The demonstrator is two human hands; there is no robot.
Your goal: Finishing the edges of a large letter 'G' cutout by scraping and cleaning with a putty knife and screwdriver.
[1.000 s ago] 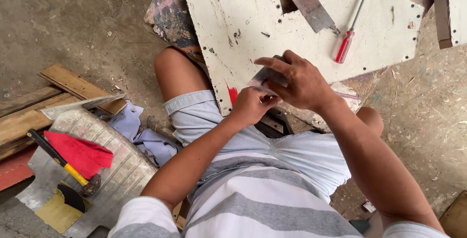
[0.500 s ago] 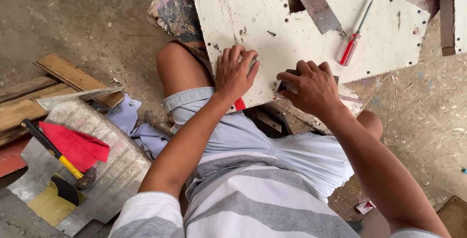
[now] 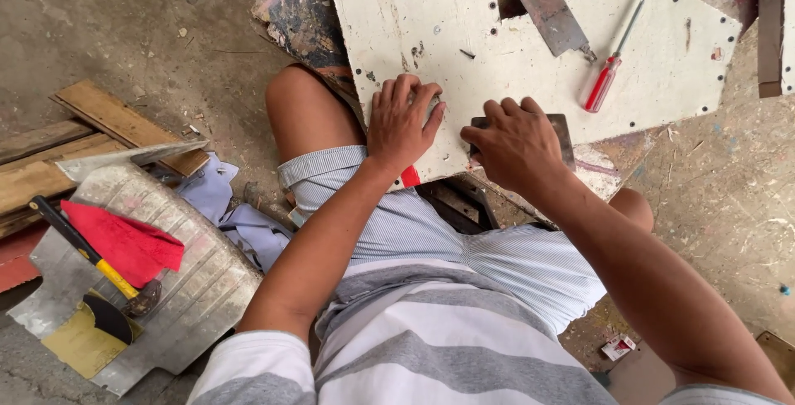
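Dark flat rectangular metal piece (image 3: 565, 136) lies on the white-painted drilled panel (image 3: 431, 24), right hand (image 3: 517, 144) fingers clamped over it; left hand (image 3: 402, 123) spread flat beside. It looks stiff, thin; best gripped by edges.

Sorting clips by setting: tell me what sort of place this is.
Likely an informal workshop floor: a red-handled screwdriver on a worn white panel, a hammer on sheet metal, wood scraps.
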